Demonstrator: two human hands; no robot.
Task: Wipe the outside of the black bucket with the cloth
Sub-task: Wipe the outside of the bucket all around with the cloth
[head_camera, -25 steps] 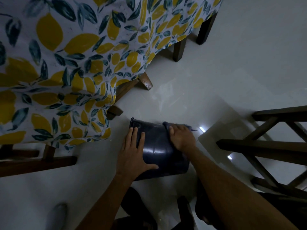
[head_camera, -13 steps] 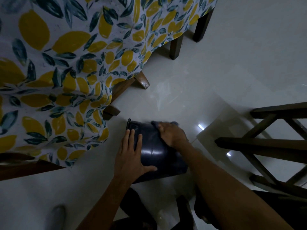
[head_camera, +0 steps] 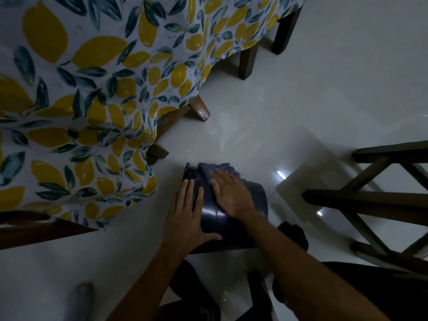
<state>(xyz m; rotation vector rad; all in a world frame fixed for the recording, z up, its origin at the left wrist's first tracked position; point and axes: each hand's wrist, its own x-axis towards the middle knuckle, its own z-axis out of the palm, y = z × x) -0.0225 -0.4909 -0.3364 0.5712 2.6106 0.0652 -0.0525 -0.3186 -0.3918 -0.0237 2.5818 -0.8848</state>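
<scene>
The black bucket (head_camera: pixel 231 230) lies on its side on the pale floor, its rim toward the far left. My left hand (head_camera: pixel 187 215) rests flat on the bucket's left side, fingers spread, holding it still. My right hand (head_camera: pixel 230 195) presses a dark blue cloth (head_camera: pixel 208 169) against the top of the bucket's outer wall near the rim. Most of the cloth is hidden under the palm; only its far edge shows.
A table with a lemon-print tablecloth (head_camera: pixel 88 100) hangs close on the left, with wooden legs (head_camera: pixel 247 61) beyond. A dark wooden chair frame (head_camera: pixel 370 200) stands at the right. My dark-clothed legs (head_camera: pixel 208 302) are below the bucket.
My right hand with the cloth has slid left across the bucket's wall, from its right edge to the top near the rim. The left hand has stayed in place.
</scene>
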